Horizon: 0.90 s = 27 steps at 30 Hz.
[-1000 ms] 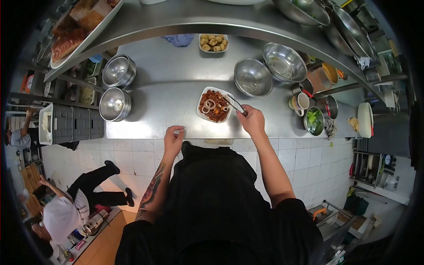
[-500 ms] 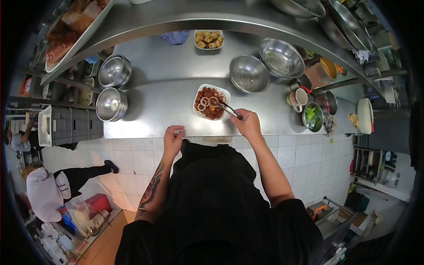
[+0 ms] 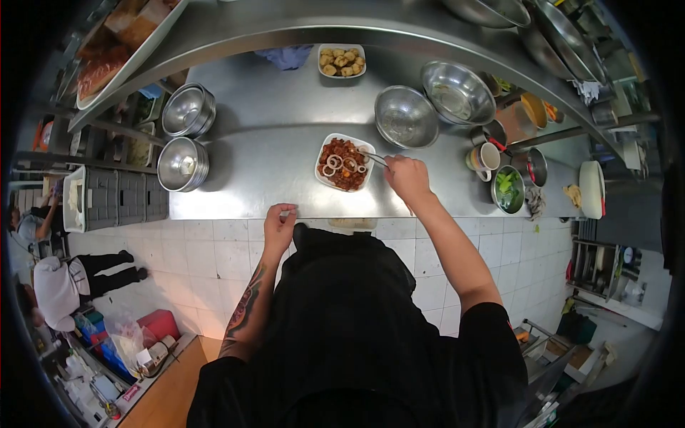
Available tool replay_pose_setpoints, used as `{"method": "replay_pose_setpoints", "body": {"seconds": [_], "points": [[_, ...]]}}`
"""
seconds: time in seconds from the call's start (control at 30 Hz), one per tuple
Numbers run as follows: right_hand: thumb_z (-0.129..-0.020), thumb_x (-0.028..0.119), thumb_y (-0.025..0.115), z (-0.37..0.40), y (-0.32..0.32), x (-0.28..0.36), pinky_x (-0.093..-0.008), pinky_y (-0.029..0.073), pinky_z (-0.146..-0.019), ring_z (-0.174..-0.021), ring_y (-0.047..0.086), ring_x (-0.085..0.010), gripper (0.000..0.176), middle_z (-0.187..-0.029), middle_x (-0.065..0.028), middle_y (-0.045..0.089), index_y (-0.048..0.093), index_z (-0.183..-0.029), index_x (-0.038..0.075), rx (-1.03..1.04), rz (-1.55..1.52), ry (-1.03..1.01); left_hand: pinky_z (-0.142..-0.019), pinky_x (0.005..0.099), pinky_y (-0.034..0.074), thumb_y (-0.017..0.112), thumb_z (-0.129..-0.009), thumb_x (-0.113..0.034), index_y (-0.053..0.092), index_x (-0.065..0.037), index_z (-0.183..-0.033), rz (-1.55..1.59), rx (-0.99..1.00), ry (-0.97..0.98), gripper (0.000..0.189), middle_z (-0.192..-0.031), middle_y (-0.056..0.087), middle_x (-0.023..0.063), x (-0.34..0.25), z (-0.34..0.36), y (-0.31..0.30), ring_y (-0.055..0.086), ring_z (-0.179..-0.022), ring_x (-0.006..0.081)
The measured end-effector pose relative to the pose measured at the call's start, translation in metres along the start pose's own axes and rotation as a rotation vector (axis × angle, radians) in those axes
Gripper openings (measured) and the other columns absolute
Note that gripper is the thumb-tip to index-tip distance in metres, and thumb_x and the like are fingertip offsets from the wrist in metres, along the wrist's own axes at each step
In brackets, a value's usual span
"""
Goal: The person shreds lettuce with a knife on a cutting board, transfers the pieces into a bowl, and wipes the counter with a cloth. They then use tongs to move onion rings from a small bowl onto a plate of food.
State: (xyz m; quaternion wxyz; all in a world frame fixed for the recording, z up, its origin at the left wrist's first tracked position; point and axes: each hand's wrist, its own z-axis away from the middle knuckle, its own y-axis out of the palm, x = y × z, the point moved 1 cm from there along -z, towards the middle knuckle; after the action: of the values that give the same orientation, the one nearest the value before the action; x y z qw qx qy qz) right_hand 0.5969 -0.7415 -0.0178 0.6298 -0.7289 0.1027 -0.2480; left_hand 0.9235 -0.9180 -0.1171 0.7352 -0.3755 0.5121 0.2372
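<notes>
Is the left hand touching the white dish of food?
No, the left hand rests on the stainless steel counter's front edge, apart from the white square dish of red-brown food, where the right hand holds thin metal tongs.

brushed steel counter [image 3: 264,150] – dull sheen; shiny metal bowls [image 3: 407,116]; glossy white dish [image 3: 344,163]; thin metal tongs [image 3: 374,158]

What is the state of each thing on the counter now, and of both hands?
right hand: closed around the tongs.
tongs: held, tips over the white dish.
white dish: upright, filled with food and onion rings.
left hand: empty, fingertips resting on the counter edge.
steel bowl: upright, empty.
mug: upright, contents unclear.
small bowl: upright, holds greens.
</notes>
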Motion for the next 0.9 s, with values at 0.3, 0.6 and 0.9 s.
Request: {"method": "replay_pose_setpoints", "body": {"seconds": [0.3, 0.6, 0.9], "points": [[-0.087, 0.020, 0.075, 0.014, -0.018, 0.044, -0.0476, 0.056, -0.069, -0.076, 0.071, -0.0353, 0.027, -0.087, -0.0122, 0.074, 0.078, -0.113, 0.010, 0.005, -0.145, 0.070, -0.066, 0.0287, 0.050, 0.070, -0.099, -0.015, 0.073, -0.005, -0.113, -0.004, 0.002, -0.077, 0.018, -0.105, 0.067, 0.0061, 0.016, 0.010, -0.008, 0.058, -0.072, 0.0114], [-0.087, 0.024, 0.074, 0.009, -0.025, 0.025, -0.0507, 0.058, -0.075, -0.081, 0.073, -0.0382, 0.019, -0.085, -0.0177, 0.075, 0.075, -0.095, 0.006, 0.075, -0.076, 0.289, -0.052, 0.0230, 0.037, 0.070, -0.102, -0.017, 0.069, -0.008, -0.115, -0.003, -0.007, 0.028, 0.016, -0.072, 0.057, -0.0053, 0.026, 0.001, -0.004, 0.046, -0.058, 0.0037], [-0.087, 0.027, 0.074, 0.013, -0.050, 0.039, -0.0495, 0.057, -0.079, -0.084, 0.073, -0.0388, 0.019, -0.085, -0.0170, 0.076, 0.082, -0.095, 0.012, 0.129, -0.229, 0.400, -0.059, 0.0271, 0.044, 0.070, -0.100, -0.018, 0.071, -0.007, -0.112, -0.015, -0.025, -0.027, 0.016, -0.086, 0.063, 0.0007, 0.015, 0.000, -0.005, 0.053, -0.065, 0.0084]]}}
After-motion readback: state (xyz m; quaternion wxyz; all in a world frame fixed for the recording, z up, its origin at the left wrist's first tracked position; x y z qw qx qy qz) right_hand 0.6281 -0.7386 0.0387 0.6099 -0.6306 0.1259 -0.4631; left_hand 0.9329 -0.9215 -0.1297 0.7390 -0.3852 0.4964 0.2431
